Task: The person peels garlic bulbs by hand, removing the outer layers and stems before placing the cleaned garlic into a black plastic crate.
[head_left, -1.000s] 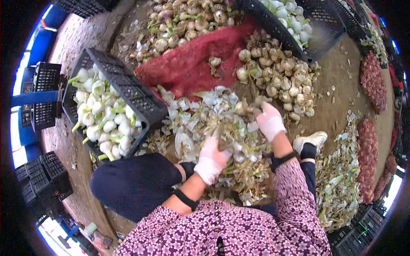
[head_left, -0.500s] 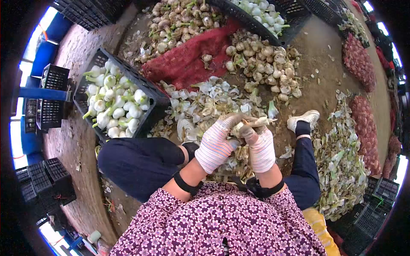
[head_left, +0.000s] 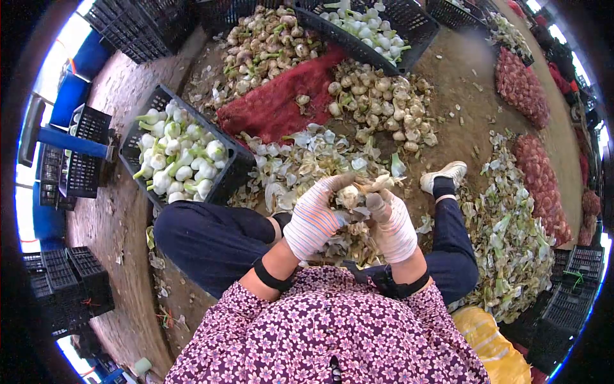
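My left hand (head_left: 318,214), in a striped glove with soiled fingertips, is closed round a garlic bulb (head_left: 349,196). Beside it, my right hand (head_left: 392,221), gloved the same way, pinches the dry stalk end (head_left: 385,184) of that bulb. The fingers partly cover the bulb. Below both hands lies a heap of loose papery garlic skins (head_left: 300,163). To the left, a black crate (head_left: 142,115) holds white peeled garlic bulbs (head_left: 182,157) with short stems.
Unpeeled garlic (head_left: 390,102) lies piled ahead, beside a red mesh sack (head_left: 275,96). Another black crate (head_left: 416,38) with white bulbs stands beyond. More skins (head_left: 505,243) and filled red net bags (head_left: 540,185) are at right. A yellow sack (head_left: 492,345) sits by my hip.
My hands have parted slightly, and more of the garlic bulb shows between them. The whole view has shifted a little as my head moved.
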### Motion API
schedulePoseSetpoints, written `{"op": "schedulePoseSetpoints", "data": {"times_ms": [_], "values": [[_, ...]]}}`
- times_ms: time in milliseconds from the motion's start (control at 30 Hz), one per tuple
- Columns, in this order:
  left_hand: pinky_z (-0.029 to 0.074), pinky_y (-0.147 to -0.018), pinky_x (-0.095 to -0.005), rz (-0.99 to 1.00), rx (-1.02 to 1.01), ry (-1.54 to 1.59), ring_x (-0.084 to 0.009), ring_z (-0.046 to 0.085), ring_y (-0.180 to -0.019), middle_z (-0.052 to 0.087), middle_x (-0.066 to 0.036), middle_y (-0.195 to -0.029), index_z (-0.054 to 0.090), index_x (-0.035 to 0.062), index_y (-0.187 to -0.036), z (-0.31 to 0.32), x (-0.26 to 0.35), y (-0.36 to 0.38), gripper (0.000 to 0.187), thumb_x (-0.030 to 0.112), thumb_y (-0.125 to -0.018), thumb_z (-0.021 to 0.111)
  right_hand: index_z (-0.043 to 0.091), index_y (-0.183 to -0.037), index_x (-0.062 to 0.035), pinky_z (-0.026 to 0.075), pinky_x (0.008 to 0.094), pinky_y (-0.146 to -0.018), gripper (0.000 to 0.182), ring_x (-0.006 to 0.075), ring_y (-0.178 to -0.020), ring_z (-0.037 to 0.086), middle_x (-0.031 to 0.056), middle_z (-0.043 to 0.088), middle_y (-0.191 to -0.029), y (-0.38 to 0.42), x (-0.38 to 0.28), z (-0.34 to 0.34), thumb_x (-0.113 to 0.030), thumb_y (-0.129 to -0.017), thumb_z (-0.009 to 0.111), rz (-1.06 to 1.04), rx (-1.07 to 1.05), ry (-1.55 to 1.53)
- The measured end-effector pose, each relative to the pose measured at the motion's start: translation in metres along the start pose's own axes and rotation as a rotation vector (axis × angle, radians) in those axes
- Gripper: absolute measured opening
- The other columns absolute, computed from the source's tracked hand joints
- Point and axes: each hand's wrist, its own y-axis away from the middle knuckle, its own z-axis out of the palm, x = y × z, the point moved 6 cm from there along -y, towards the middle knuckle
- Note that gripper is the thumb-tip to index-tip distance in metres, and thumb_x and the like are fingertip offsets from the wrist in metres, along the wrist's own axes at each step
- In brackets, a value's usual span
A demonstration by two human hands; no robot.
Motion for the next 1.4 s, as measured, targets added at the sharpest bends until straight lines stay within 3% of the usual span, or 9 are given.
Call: {"op": "schedulePoseSetpoints", "data": {"times_ms": [400,600,667,733,933,1067,1200,1267,1400], "values": [[0.050,-0.092,-0.0293,-0.167,-0.028,0.259,-0.0134,0.062,-0.102,0.067,-0.007,-0.112,0.057,-0.0002,-0.128,0.003,0.018,0.013,0.058,0.005,-0.075,0.081,0.065,-0.108,0.0014,0.049,0.0252,-0.084,0.021,0.0113,-0.094,0.062,0.0044,0.067,-0.102,0.014,-0.006,0.003,-0.012,-0.091,0.065,-0.063,0.011,0.219],[0.040,-0.051,-0.0238,-0.552,-0.023,0.921,-0.0096,0.055,-0.061,0.063,-0.002,-0.077,0.064,0.0067,-0.108,0.019,-0.015,0.021,0.043,0.047,-0.095,0.056,0.064,-0.113,-0.0007,0.049,0.0251,-0.083,0.022,0.0097,-0.094,0.061,0.0036,0.068,-0.102,0.018,-0.002,0.004,-0.006,-0.092,0.060,-0.267,0.044,0.431],[0.046,-0.058,-0.0253,-0.556,-0.046,0.919,-0.0114,0.059,-0.066,0.066,-0.005,-0.080,0.064,0.0046,-0.110,0.016,-0.010,0.021,0.042,0.043,-0.098,0.052,0.062,-0.114,-0.0011,0.050,0.0271,-0.087,0.023,0.0122,-0.098,0.061,0.0056,0.067,-0.105,0.016,-0.001,0.002,0.001,-0.092,0.062,-0.303,0.051,0.513],[0.051,-0.069,-0.0281,-0.240,0.211,0.019,-0.0133,0.063,-0.077,0.068,-0.007,-0.091,0.061,0.0016,-0.116,-0.010,0.009,0.015,0.037,0.033,-0.099,0.052,0.061,-0.115,0.0002,0.050,0.0272,-0.086,0.025,0.0125,-0.097,0.061,0.0062,0.066,-0.104,0.018,-0.007,0.003,0.003,-0.090,0.062,-0.365,0.070,0.515],[0.050,-0.089,-0.0282,-0.236,-0.098,0.196,-0.0124,0.062,-0.100,0.067,-0.006,-0.112,0.058,0.0014,-0.127,-0.002,0.019,0.018,0.057,0.018,-0.078,0.082,0.061,-0.111,-0.0009,0.051,0.0254,-0.080,0.025,0.0122,-0.087,0.063,0.0065,0.068,-0.097,0.032,-0.026,0.006,0.005,-0.087,0.060,-0.463,0.012,0.639],[0.048,-0.095,-0.0279,-0.335,-0.268,0.483,-0.0108,0.061,-0.104,0.066,-0.005,-0.118,0.058,0.0011,-0.133,0.001,0.021,0.020,0.068,0.026,-0.076,0.086,0.063,-0.109,-0.0044,0.050,0.0245,-0.071,0.017,0.0082,-0.082,0.061,0.0051,0.068,-0.095,0.021,-0.016,0.000,-0.007,-0.092,0.058,-0.084,0.092,0.116],[0.047,-0.096,-0.0294,-0.320,-0.328,0.593,-0.0118,0.060,-0.106,0.064,-0.005,-0.124,0.050,0.0020,-0.140,0.010,0.024,0.023,0.079,0.034,-0.077,0.086,0.061,-0.113,-0.0007,0.054,0.0350,-0.076,0.026,0.0217,-0.083,0.067,0.0091,0.069,-0.093,-0.018,0.013,-0.063,-0.014,-0.090,0.061,-0.212,0.285,0.806],[0.049,-0.092,-0.0295,-0.328,-0.263,0.582,-0.0125,0.061,-0.106,0.063,-0.005,-0.124,0.049,0.0042,-0.140,0.008,0.038,0.018,0.079,0.031,-0.076,0.086,0.046,-0.138,-0.0010,0.045,0.0356,-0.103,0.069,0.0395,-0.124,0.052,0.0258,0.054,-0.132,-0.022,0.030,-0.074,-0.020,-0.079,0.075,-0.250,0.307,1.741],[0.052,-0.086,-0.0290,-0.248,-0.192,0.538,-0.0141,0.062,-0.105,0.065,-0.005,-0.119,0.055,0.0048,-0.132,-0.003,0.000,0.015,0.059,0.016,-0.080,0.082,0.038,-0.146,0.0012,0.039,0.0348,-0.108,0.070,0.0295,-0.132,0.046,0.0201,0.047,-0.144,0.000,0.010,-0.053,-0.013,-0.085,0.070,-0.104,0.015,0.377]]}}
